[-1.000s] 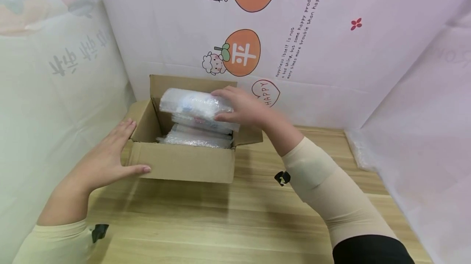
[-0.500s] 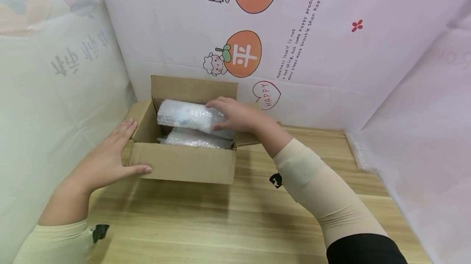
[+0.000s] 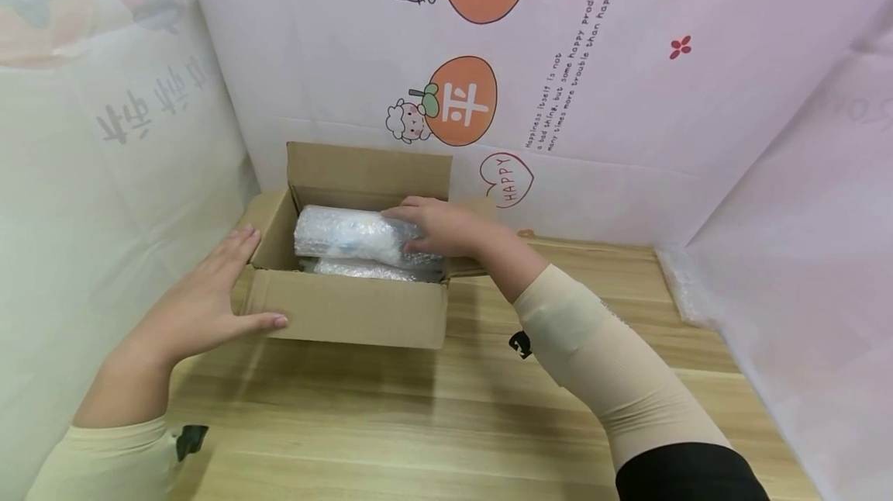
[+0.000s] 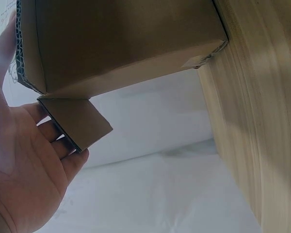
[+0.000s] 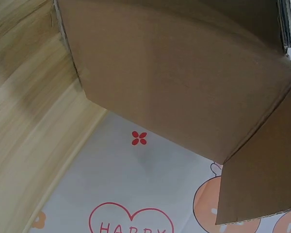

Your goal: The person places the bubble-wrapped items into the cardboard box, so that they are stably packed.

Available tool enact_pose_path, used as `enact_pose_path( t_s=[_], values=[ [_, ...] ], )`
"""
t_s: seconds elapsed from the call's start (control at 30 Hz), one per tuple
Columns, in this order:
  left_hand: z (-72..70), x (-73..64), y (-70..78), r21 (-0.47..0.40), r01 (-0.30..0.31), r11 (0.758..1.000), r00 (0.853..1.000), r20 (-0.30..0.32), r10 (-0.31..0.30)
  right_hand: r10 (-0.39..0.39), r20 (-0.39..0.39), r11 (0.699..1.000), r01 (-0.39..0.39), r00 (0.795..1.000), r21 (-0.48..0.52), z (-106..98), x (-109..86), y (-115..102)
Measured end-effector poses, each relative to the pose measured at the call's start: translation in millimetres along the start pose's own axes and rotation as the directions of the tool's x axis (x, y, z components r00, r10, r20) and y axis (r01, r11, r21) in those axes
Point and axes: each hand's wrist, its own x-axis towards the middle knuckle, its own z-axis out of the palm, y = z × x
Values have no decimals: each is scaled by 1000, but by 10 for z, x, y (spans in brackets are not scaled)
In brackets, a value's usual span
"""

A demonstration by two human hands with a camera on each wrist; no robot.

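Observation:
An open cardboard box stands on the wooden table against the back wall. My left hand holds its left end, the thumb along the front panel and the fingers at the left flap. In the left wrist view, the fingers of the hand pass behind that flap. Inside the box, my right hand grips the right end of a bubble-wrapped package. Another bubble-wrapped package lies under it, mostly hidden. The right wrist view shows only the box's outer side and a flap, not the hand.
Printed white sheets form the back wall and the sides. A strip of clear plastic lies at the table's right edge. The wooden table extends in front of the box. The box's back flap stands upright.
My right hand has lowered the bubble-wrapped package deeper into the box, onto the lower one, moving slightly left. The left hand and the box have stayed in place.

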Motion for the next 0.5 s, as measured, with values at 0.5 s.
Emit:
enact_pose_path(
  t_s=[0.5],
  values=[
    [-1, -8, 13, -8, -1, 1000, 1000, -3, 1, 19, -4, 1000, -19, 1000, -15, 86, 21, 36]
  ],
)
